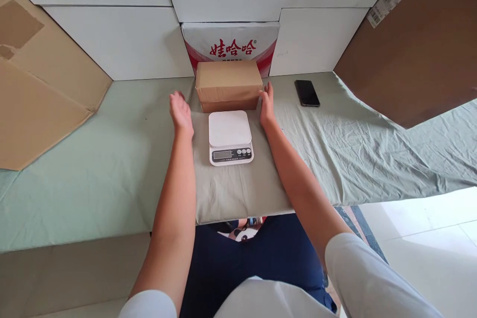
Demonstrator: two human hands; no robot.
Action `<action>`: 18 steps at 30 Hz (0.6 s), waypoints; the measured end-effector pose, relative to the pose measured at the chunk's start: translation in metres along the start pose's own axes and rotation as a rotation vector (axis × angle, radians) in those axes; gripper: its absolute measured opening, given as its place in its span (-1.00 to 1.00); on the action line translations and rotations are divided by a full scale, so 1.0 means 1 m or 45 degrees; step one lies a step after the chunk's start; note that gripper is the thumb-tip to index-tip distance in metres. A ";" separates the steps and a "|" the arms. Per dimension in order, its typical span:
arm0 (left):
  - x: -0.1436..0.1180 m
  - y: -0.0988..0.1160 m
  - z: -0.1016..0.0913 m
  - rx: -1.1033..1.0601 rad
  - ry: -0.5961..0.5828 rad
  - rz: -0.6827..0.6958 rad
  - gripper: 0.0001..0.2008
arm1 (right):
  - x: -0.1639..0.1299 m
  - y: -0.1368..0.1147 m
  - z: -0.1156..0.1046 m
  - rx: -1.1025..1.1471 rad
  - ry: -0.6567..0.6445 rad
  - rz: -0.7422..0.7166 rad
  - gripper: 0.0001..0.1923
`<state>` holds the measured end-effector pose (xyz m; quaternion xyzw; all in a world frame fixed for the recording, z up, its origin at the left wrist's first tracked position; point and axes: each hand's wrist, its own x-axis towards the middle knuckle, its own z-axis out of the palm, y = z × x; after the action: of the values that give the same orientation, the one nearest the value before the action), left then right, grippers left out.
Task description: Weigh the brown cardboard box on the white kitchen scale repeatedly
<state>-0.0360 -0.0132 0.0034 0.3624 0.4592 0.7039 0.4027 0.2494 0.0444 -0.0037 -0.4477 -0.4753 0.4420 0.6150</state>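
Brown cardboard forms the small box in the head view, standing on the cloth-covered desk just behind a white scale and in front of a red-and-white carton. Left of the box, apart from it, is the left hand — fingers extended close together, slightly blurred, holding nothing. At its right side is the right hand, fingers outstretched and unclosed — whether they touch the cardboard I cannot tell. A black phone lies farther right.
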 end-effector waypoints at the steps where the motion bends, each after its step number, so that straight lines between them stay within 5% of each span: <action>1: 0.003 0.002 -0.008 0.008 0.011 0.012 -0.10 | 0.002 0.001 -0.005 0.012 0.018 0.032 -0.01; 5: 0.011 0.003 -0.020 0.050 -0.020 -0.005 -0.18 | 0.004 0.000 -0.014 0.038 -0.006 0.110 -0.02; 12: -0.002 -0.014 0.025 0.112 -0.161 -0.055 -0.19 | -0.024 -0.020 0.012 -0.073 -0.239 -0.129 -0.37; 18: -0.007 -0.011 0.026 0.094 -0.217 0.048 -0.16 | -0.035 -0.029 0.017 -0.183 -0.239 -0.136 -0.34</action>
<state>-0.0075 -0.0079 -0.0001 0.4443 0.4421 0.6606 0.4132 0.2306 0.0067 0.0200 -0.4215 -0.5844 0.4133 0.5568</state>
